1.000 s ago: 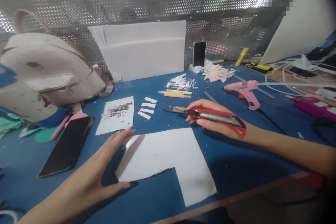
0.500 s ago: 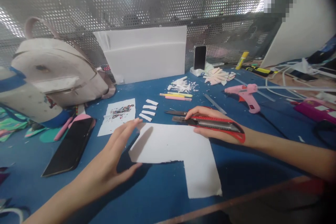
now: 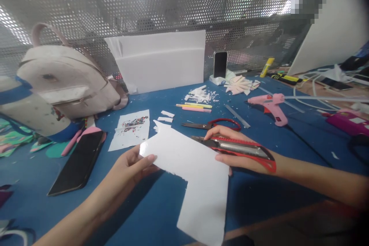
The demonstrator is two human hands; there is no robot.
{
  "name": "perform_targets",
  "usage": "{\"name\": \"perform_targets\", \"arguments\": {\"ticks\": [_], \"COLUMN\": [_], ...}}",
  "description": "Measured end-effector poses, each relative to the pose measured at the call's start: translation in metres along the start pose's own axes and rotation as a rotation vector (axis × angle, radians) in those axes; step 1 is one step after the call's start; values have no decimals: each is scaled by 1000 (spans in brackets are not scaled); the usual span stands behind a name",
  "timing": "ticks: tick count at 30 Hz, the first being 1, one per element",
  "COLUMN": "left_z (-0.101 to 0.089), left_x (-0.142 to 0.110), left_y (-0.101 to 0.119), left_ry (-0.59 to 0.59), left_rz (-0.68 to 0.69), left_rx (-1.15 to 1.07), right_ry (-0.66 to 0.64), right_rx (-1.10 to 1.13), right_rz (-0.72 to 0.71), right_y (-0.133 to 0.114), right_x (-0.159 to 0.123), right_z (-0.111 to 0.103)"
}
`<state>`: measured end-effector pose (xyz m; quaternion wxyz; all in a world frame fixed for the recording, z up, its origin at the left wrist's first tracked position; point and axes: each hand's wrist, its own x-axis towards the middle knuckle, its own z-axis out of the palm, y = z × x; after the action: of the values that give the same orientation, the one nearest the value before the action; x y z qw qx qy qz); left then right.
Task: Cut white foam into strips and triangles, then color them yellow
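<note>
Head view: white board (image 3: 198, 161) pinched in left fingers (image 3: 148, 158); right fingers (image 3: 217, 148) grip red cutter (image 3: 242, 148), touching board.

Two bare hands and forearms, seen from the wearer's own viewpoint. To the left of the L-shaped white card (image 3: 198, 161) are the left hand (image 3: 138, 163), with slim fingers, and a slender left forearm (image 3: 83, 215), uncovered up to the picture's edge. To the card's right, the right hand (image 3: 240, 162), partly hidden, has similarly slim fingers; its narrow wrist leads into a smooth, uncovered right forearm (image 3: 317, 178), shadowed towards the edge. Nail details are too blurred to tell.
</note>
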<state>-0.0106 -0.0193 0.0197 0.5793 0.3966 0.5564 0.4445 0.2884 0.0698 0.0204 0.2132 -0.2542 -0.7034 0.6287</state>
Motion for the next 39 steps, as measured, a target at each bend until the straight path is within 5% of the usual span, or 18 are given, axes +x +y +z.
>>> {"name": "perform_targets", "arguments": {"ticks": [5, 15, 25, 32, 39], "left_z": [3, -6, 13, 36, 28], "left_x": [5, 18, 19, 21, 20], "left_y": [4, 14, 21, 10, 3], "left_ry": [36, 171, -137, -211, -325], "left_rz": [-20, 121, 151, 179, 215], "left_rx": [-48, 133, 533, 744, 828], "right_ry": [-105, -7, 206, 221, 219], "right_rx": [73, -62, -251, -337, -307], "right_rz": [42, 15, -95, -134, -204], "right_y": [9, -5, -6, -16, 16], "right_x": [-5, -6, 9, 30, 40], "right_z": [7, -7, -13, -2, 5]}}
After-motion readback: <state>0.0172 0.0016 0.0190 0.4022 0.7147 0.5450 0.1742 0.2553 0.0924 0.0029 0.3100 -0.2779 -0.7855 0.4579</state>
